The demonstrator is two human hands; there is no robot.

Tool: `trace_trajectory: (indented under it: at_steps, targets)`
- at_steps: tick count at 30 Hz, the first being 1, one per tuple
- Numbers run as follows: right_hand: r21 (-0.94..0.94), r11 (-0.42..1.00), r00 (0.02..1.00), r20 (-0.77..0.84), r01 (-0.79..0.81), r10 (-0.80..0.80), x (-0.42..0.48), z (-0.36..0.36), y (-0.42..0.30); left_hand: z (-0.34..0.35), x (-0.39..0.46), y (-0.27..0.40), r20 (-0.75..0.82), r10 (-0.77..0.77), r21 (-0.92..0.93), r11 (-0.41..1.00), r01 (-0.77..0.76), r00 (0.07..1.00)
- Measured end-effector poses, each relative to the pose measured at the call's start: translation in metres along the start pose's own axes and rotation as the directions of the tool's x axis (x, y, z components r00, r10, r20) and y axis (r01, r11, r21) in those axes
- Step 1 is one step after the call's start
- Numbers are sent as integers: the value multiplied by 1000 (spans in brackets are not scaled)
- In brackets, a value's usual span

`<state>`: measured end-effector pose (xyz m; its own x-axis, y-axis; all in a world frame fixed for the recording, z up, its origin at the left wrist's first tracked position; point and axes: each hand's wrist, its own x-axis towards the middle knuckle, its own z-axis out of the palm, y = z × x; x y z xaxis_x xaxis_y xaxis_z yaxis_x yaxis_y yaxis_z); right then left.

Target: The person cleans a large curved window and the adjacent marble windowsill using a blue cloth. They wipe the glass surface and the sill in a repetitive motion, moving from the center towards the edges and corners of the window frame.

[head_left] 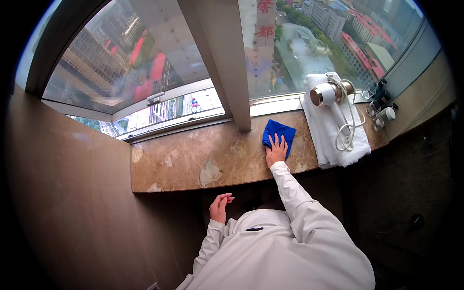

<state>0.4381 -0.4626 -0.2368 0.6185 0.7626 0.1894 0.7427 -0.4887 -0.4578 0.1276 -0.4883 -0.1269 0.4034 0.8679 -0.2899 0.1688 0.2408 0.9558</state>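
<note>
A folded blue cloth (278, 129) lies on the brown marble windowsill (188, 163), right of the window post. On its lower part my right hand (278, 150) rests flat, palm down, fingers spread and pointing towards the window. My left hand (219, 208) hangs in front of the sill's edge, below it in the picture, fingers loosely bent and holding nothing. Right of the cloth, a white towel (317, 136) is laid across the sill. A white and gold hair dryer (328, 95), its pale cord looped around it, sits on the towel.
Several small bottles and glasses (378, 117) stand at the sill's right end, beside the wall. A wide window post (232, 72) comes down to the sill. The left window sash (145, 98) is tilted outward. A brown wall panel (72, 163) bounds the left side.
</note>
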Motion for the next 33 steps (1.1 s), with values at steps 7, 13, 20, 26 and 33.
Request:
trace_trajectory:
  at_steps: [7, 13, 20, 26, 33]
  targets:
    - [169, 957, 950, 167, 237, -264, -32, 7, -52, -28, -11, -1, -97, -85, 73, 993, 92, 992]
    - [227, 899, 847, 312, 374, -431, -91, -54, -8, 18, 31, -11, 68, -91, 81, 993, 86, 993]
    - [223, 959, 932, 276, 175, -234, -82, -96, 61, 122, 138, -19, 109, 228, 309, 917, -251, 968]
    - [168, 984, 967, 233, 62, -101, -39, -101, 106, 165, 199, -25, 4, 472, 797, 531, -288, 881]
    - [107, 992, 969, 230, 70, -93, -2, -87, 115, 164, 207, -35, 56, 492, 910, 334, -247, 869]
